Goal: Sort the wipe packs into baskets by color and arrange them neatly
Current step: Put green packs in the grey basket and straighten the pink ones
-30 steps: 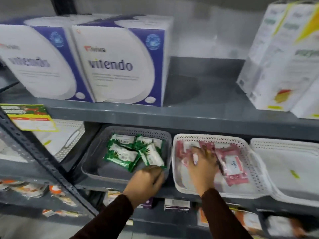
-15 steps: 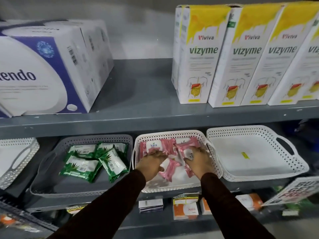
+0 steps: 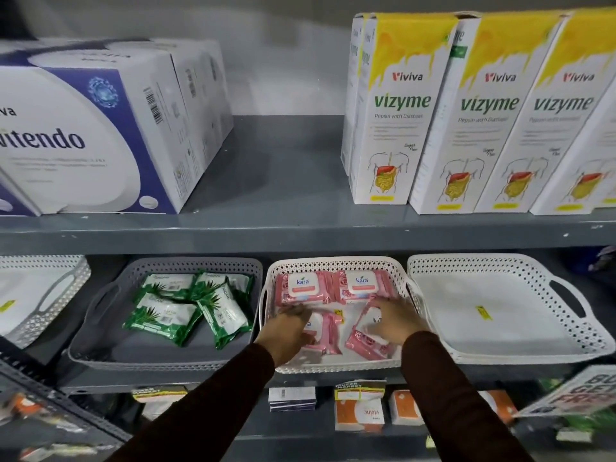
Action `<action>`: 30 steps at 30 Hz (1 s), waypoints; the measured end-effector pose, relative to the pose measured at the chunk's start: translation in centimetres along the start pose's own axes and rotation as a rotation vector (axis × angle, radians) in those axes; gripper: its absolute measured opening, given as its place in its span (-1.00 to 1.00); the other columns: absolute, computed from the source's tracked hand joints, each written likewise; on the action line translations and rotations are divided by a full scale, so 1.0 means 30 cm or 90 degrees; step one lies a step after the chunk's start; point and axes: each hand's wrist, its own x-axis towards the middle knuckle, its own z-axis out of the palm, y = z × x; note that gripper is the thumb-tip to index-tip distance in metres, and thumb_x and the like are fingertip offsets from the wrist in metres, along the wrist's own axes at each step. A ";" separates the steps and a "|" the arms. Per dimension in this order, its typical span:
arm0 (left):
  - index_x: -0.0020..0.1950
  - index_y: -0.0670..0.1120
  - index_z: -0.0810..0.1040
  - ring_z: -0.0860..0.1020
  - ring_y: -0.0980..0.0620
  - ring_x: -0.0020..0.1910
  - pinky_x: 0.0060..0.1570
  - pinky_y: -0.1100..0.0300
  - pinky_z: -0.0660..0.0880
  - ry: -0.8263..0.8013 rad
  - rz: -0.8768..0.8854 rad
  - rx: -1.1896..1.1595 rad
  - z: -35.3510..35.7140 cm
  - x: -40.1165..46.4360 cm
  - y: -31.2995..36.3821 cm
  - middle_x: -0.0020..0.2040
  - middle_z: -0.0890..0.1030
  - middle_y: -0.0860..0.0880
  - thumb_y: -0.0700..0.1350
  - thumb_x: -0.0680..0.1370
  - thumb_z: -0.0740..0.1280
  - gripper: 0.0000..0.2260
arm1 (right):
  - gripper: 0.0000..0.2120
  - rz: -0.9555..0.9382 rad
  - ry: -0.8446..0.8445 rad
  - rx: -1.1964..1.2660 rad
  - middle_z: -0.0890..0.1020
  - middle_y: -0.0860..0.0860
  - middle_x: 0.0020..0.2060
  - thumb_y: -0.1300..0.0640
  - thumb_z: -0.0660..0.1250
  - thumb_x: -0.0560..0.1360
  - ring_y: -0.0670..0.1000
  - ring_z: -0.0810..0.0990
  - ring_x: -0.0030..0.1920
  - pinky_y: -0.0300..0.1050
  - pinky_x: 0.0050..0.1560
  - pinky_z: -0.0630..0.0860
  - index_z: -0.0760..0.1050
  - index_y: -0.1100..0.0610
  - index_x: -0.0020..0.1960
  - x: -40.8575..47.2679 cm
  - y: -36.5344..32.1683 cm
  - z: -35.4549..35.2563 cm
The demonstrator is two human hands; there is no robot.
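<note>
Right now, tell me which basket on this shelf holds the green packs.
The grey basket, left of the white basket where both hands work. It holds the green packs; the white one holds pink packs.

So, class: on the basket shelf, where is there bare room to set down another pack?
The white basket at far right holds only a yellow sticker, so its floor is free. The grey basket has a bare strip along its front rim, below the green packs. The middle basket is crowded: pink packs and both hands.
</note>
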 end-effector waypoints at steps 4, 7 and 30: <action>0.44 -0.10 0.31 0.56 -0.07 0.09 0.17 0.03 0.50 -0.028 -0.002 -0.040 -0.005 0.010 0.005 0.25 0.53 -0.13 -0.20 0.57 0.35 -0.54 | -0.37 -0.074 -0.089 0.062 0.49 -0.03 0.40 0.18 0.60 0.29 0.04 0.49 0.32 -0.04 0.35 0.41 0.53 -0.03 0.33 -0.011 0.010 -0.032; 0.38 -0.14 0.37 0.58 -0.03 0.02 0.09 0.12 0.53 -0.013 -0.017 -0.006 0.011 0.018 0.007 0.18 0.58 -0.13 -0.18 0.58 0.33 -0.62 | -0.46 -0.057 0.002 0.054 0.63 -0.07 0.25 0.03 0.61 0.28 0.02 0.61 0.15 -0.06 0.21 0.51 0.58 -0.10 0.24 -0.018 -0.009 -0.007; 0.30 -0.07 0.56 0.44 0.14 0.31 0.34 0.31 0.31 0.310 -0.085 -0.197 -0.107 -0.159 -0.140 0.36 0.50 0.03 -0.22 0.58 0.33 -0.71 | -0.37 0.151 0.169 0.089 0.53 0.13 0.33 -0.35 0.26 0.43 0.24 0.46 0.33 0.24 0.32 0.39 0.40 -0.01 0.36 0.015 -0.152 0.087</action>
